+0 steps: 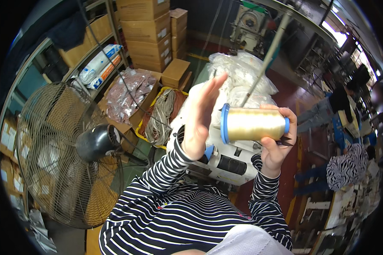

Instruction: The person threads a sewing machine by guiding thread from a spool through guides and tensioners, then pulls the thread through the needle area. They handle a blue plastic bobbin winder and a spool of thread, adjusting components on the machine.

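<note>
A: Does the left hand [200, 117] hold something?

B: I see nothing there; its fingers stand straight, near the spool [255, 124] of pale thread.

A: And the right hand [275, 156]?

B: It is clamped around the spool's right end, with a dark pointed tool [284, 141]. The spool looks firm, rather light — but the thread may slip, so better grip the blue rims [224, 123].

Right hand [275, 154] gripping a pale-gold thread spool [255, 123], dark pointed tool [284, 142] in the same grip, open left hand [201, 121] left of it, white machine [247, 170] below, plastic bags [241, 70] beyond, fan [97, 142] far left
</note>
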The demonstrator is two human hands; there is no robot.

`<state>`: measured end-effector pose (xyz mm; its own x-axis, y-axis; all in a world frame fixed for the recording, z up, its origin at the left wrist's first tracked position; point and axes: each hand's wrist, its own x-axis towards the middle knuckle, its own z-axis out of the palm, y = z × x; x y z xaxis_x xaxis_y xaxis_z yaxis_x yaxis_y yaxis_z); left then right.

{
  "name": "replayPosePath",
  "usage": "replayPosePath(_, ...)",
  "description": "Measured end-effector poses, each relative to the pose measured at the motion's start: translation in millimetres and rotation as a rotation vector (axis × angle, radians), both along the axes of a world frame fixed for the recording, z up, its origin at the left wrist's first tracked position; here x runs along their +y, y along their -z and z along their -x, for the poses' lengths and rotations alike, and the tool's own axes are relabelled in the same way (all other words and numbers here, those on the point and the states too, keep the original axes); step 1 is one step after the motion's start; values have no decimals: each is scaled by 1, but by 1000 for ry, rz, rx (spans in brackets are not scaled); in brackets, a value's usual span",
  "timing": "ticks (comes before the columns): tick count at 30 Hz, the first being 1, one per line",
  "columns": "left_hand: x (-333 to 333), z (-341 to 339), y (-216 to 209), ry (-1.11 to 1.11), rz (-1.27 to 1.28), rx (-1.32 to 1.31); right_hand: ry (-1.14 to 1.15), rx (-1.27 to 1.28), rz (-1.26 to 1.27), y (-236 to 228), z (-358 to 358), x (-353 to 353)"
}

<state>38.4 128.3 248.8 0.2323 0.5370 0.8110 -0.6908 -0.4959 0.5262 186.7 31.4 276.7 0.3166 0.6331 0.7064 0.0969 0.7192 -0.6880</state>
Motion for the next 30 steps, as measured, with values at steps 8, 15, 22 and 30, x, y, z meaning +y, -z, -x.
replayPosePath(8, -24, -35, 36, 51, -471, 649, 213, 494, -181, 27, -26, -38)
replayPosePath(15, -39, -21, 37, -248, -722, 705, 754, -460, -11, 59, -54, -59)
replayPosePath(22, -2, -5, 29, -364, -915, 726, -164, -139, 261, 66, -34, -96)
replayPosePath(30, -32, -6, 74, -80, -496, 462, -220, -128, -53, 89, -6, -78)
